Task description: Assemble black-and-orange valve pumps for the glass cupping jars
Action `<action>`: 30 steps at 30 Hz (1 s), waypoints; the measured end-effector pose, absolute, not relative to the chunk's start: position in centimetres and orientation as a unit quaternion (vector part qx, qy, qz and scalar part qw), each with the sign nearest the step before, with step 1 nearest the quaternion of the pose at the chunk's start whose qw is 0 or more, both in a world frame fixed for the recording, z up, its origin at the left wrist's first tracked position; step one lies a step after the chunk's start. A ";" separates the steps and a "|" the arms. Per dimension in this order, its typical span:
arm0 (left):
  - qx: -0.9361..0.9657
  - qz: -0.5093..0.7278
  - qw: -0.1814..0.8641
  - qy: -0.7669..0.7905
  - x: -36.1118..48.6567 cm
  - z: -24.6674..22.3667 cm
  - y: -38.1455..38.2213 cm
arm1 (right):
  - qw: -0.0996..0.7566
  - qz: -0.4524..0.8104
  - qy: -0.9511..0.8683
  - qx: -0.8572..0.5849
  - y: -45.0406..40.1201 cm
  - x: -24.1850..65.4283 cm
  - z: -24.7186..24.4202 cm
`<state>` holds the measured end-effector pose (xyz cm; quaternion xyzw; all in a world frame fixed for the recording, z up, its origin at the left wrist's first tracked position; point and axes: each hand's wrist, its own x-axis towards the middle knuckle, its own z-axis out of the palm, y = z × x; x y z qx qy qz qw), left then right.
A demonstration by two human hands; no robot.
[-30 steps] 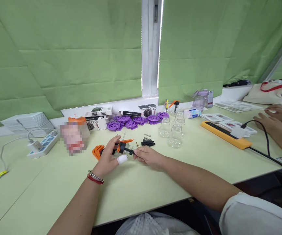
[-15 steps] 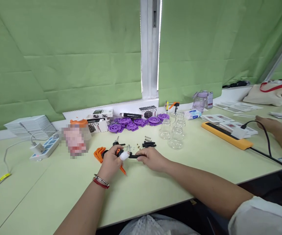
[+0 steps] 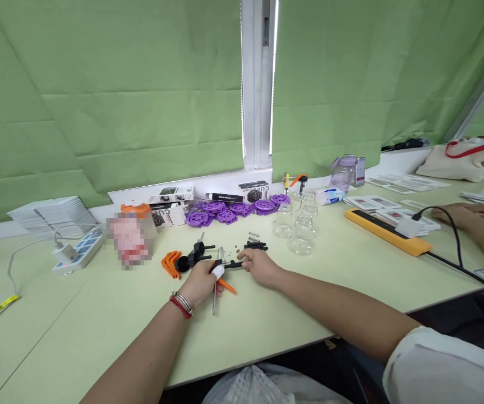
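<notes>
The orange-and-black tool (image 3: 227, 287) is sitting over the surface (image 3: 275, 325), the left hand (image 3: 199, 285) closing firmly around its middle, the right hand (image 3: 262, 268), loosely curled, touching its black end, so uneven pushing is risking scattering the nearby pins (image 3: 222, 254).

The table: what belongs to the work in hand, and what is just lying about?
With the work, it seems: black-and-orange piece in the left hand, right hand at its end; loose orange pieces; black parts; springs.

Just lying about, it seems: yellow power strip; white power strip; tote bag.
</notes>
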<state>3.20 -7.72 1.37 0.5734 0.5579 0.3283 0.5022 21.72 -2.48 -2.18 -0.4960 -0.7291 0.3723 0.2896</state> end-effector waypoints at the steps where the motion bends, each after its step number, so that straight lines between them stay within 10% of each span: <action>1: 0.573 0.332 0.488 0.568 3.5 1.3 -7.7 | 0.293 0.364 -0.733 -0.494 -2.4 21.5 -2.2; 30: 0.568 0.326 0.418 0.630 3.8 0.4 -6.7 | 0.261 0.315 -0.781 -0.473 -1.8 21.1 -1.7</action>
